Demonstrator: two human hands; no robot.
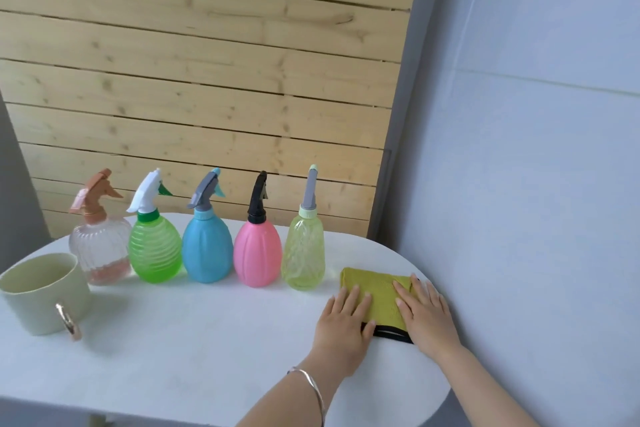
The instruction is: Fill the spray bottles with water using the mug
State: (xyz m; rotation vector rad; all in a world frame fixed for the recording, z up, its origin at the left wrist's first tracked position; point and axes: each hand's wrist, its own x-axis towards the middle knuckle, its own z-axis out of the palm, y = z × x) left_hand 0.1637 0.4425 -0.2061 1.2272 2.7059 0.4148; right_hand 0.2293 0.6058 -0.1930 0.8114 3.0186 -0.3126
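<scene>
A plank wall point(207, 80) of pale wood fills the back, and a grey wall point(536, 149) stands to its right. Below them lies a white, rounded worktop point(207, 340).

The mug point(41, 295), pale green and wide, stands upright at the left edge of the worktop, its gold handle point(69, 321) turned toward the camera. Whether it holds water cannot be told.

Five spray bottles stand upright in a row along the back of the worktop, all with their trigger heads on. From left to right:

- The clear bottle point(100, 250) has a tan head and a pinkish tint low in its ribbed body. It is just behind the mug.
- The green bottle point(155, 250) has a white head.
- The blue bottle point(207, 250) has a grey head.
- The pink bottle point(257, 255) has a black head.
- The yellow bottle point(303, 253) has a grey head.

Neighbouring bottles stand close, touching or nearly so. How full the coloured ones are cannot be told.

A folded cloth point(381, 295), yellow-green with a black edge, lies flat near the right rim of the worktop, just right of the yellow bottle and apart from it.

Both hands rest flat on the cloth, palms down and fingers straight and slightly spread. The left hand point(343, 326) covers its left side with the thumb by the black edge. The right hand point(429, 315) covers its right side. Neither hand touches the mug or any bottle.

A thin silver bracelet point(313, 385) circles the left wrist.
</scene>
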